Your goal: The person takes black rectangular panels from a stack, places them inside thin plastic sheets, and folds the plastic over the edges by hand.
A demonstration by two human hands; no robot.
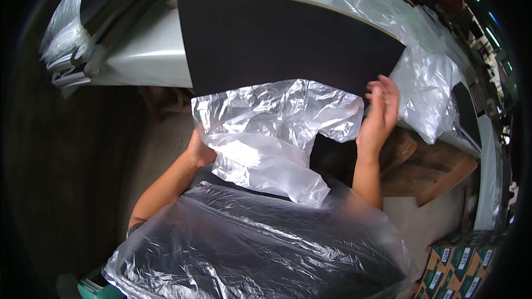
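Note:
A stack of large black sheets (288, 39) with pale edges lies in front of me, its near edge toward my body. Crumpled clear plastic film (260, 149) hangs from that near edge down between my arms. My left hand (202, 148) is at the film's left side, its fingers hidden behind the plastic. Beside the stack's near right corner, my right hand (381, 105) is raised and open, fingers loosely bent and slightly blurred. More clear plastic (249, 243) covers something dark close to my body, below both forearms.
Loose clear plastic (426, 83) drapes over the right of the work surface. Wrapped dark sheets (72, 50) sit at the far left on a pale smooth surface (147, 55). A wooden pallet (438, 171) stands below right, with patterned boxes (457, 266) nearer. Something green (97, 288) shows at lower left.

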